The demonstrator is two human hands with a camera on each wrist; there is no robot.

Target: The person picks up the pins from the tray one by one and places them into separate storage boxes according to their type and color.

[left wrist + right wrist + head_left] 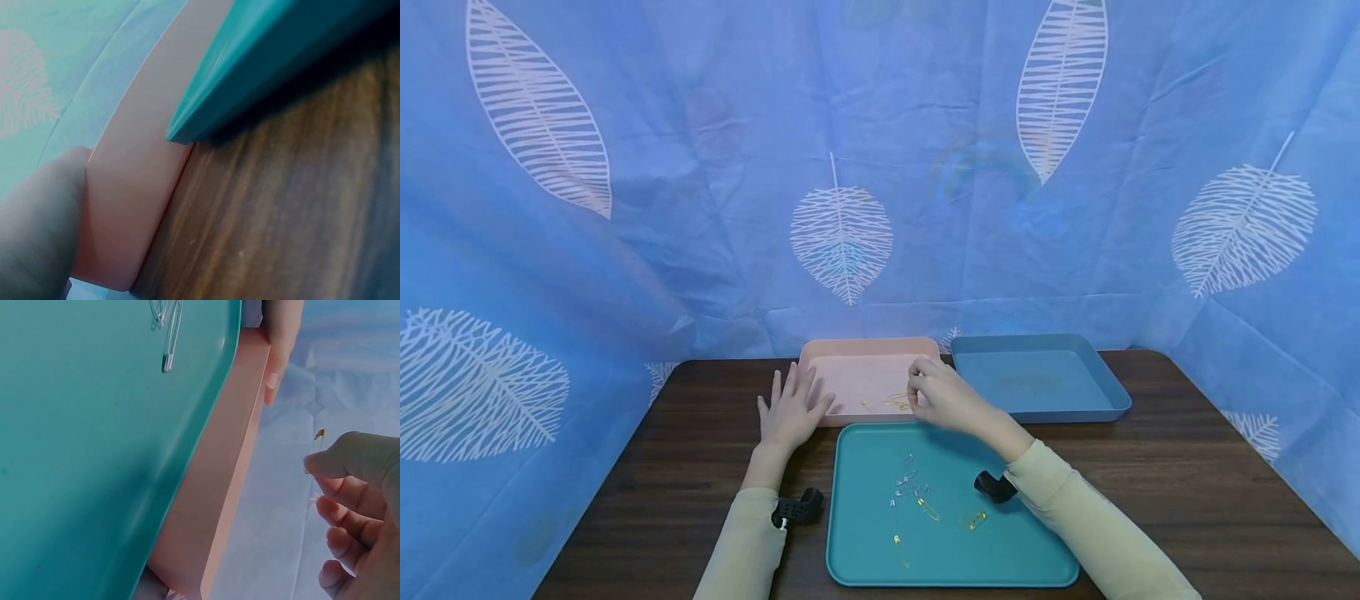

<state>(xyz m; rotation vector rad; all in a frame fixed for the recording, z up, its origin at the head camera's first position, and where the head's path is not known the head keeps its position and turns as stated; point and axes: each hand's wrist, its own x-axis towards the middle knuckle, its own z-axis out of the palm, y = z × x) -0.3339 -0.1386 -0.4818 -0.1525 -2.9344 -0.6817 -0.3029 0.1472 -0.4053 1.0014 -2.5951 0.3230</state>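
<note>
My right hand (946, 396) is over the right side of the pink tray (850, 375), thumb and forefinger pinching a gold safety pin (320, 434). Its other fingers curl loosely below. Several gold safety pins (897, 402) lie in the pink tray just left of this hand. At that tray's front left corner rests my left hand (790, 412), fingers spread, thumb over the rim. In front, the teal tray (1000, 558) bears several silver safety pins (906, 482) and a few gold ones, among them a gold safety pin (928, 508) near the middle.
A blue tray (1037, 375) stands at the back right, beside the pink one. All three trays are on a dark wooden table (647, 500). Behind the table hangs a blue cloth (925, 250) with white leaf prints.
</note>
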